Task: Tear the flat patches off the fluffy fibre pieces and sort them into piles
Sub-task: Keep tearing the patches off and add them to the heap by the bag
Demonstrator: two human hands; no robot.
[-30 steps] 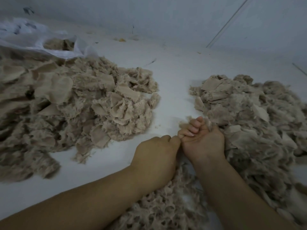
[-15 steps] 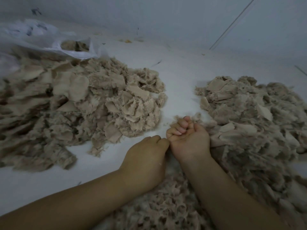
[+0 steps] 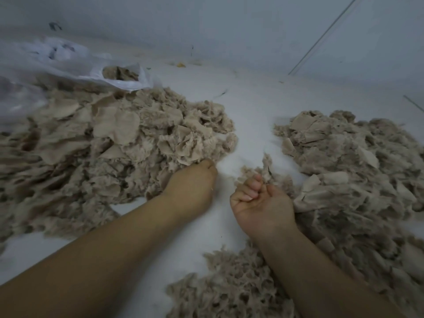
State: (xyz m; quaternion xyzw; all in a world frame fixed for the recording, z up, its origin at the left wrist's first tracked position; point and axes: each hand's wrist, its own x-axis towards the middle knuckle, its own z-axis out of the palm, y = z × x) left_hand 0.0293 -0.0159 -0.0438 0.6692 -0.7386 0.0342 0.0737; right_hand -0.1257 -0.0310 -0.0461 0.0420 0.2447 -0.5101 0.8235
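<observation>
— From the head view, what are the fingers doing?
— The right hand [image 3: 261, 203] is palm-up, fingers [image 3: 249, 188] curled tight on a wispy tuft of beige fluffy fibre [image 3: 267, 166]. The left hand [image 3: 192, 184] reaches knuckles-up into the left heap of beige flat cloth patches [image 3: 114, 143]; its fingers are hidden, so I cannot tell.
— And the rest?
— A shaggy beige heap [image 3: 348, 166] touches the right hand; all lie on the white tabletop [image 3: 247, 111].

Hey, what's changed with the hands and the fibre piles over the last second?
The hands, pressed together a second ago, have split. The left hand swung left to the edge of the left pile; whether it grips anything is hidden. The right hand stays curled on a fluffy tuft beside the right pile. The piles and the plastic bag look unchanged.
</observation>
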